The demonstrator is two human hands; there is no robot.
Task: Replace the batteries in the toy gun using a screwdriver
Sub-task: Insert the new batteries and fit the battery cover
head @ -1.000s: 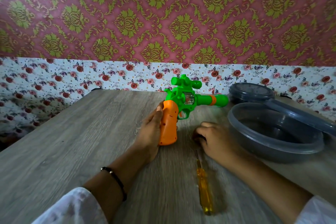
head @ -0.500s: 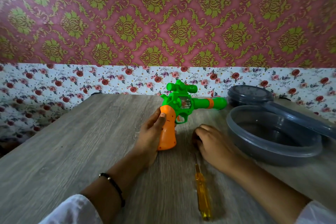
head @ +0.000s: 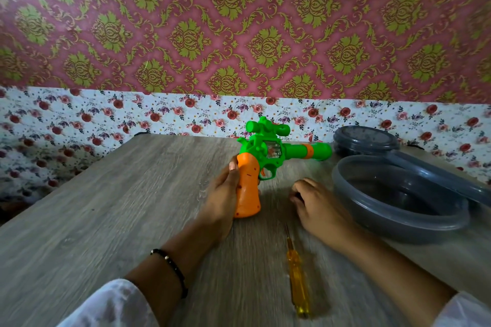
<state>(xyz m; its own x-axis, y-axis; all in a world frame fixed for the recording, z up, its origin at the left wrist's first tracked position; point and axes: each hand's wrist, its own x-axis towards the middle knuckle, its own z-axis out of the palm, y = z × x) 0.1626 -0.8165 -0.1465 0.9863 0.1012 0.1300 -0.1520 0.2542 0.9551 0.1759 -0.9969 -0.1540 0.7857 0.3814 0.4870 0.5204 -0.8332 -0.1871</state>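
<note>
Closest to the camera, at about 6 o'clock on the wooden table [head: 106, 220], the yellow-handled screwdriver [head: 297, 284] lies flat, tip pointing away, nobody touching it. Just past its tip, toward 1 o'clock, the right hand [head: 316, 204] rests knuckles-up on the table with the fingers curled under. There's something dark right at the fingertips, but I honestly can't tell whether it's holding anything or that's just shadow, so the grip is a "cannot tell" from me.

Over at 11 o'clock from the screwdriver, the left hand [head: 225, 194] is wrapped around the orange grip of the toy gun [head: 260, 159], standing it upright with the butt on the table and the green barrel pointing to 3 o'clock.

Further right, a grey plastic tub [head: 398, 225] sits with its lids behind it, against the floral wall.

My read: this is the very start. The battery cover looks like it's on the orange grip, and nothing's unscrewed yet. Next move probably calls for the right hand to pick up the screwdriver while the left turns the grip so the screw faces up.
</note>
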